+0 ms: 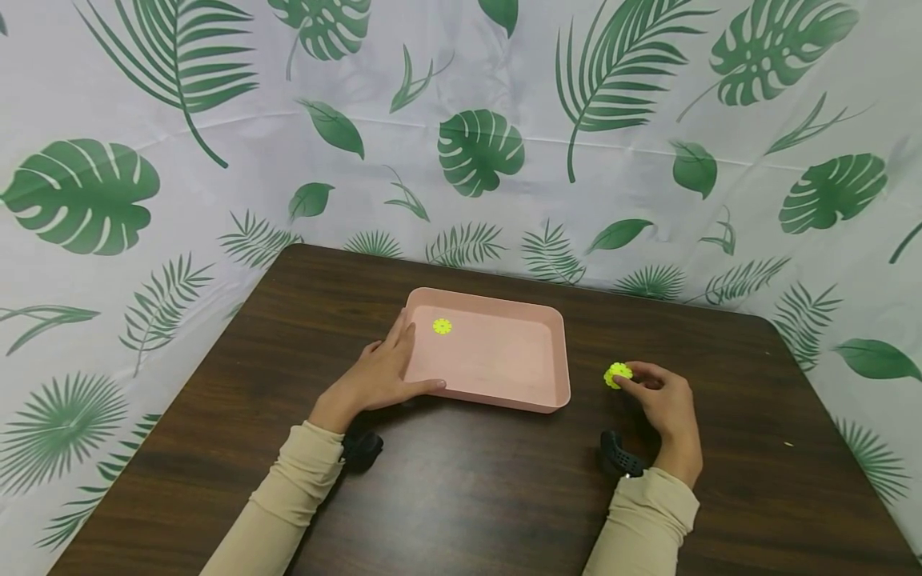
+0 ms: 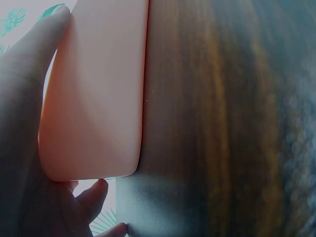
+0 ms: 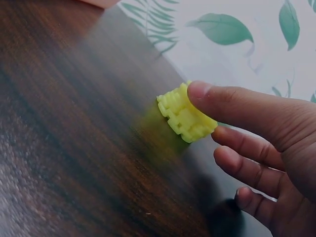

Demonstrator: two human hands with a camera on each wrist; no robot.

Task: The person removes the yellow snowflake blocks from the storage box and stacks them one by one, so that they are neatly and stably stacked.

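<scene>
A shallow pink tray [image 1: 497,352] lies on the dark wooden table. My left hand [image 1: 382,372] rests spread at its near left corner, thumb along the front rim and fingers against the left side. The left wrist view shows that thumb lying over the tray's wall [image 2: 98,98]. Inside the tray, toward the back left, is a single yellow flower-shaped disc [image 1: 442,326] with a notched edge. Right of the tray, my right hand [image 1: 659,396] pinches a small stack of yellow notched discs [image 3: 185,113] between thumb and fingers, close over the table.
The table [image 1: 461,496] has rounded far corners, and a white leaf-printed cloth [image 1: 403,88] hangs behind and beside it. A tiny yellow-green sliver [image 1: 788,444] lies on the tabletop at the right. Black wrist devices [image 1: 621,456] are worn at both wrists.
</scene>
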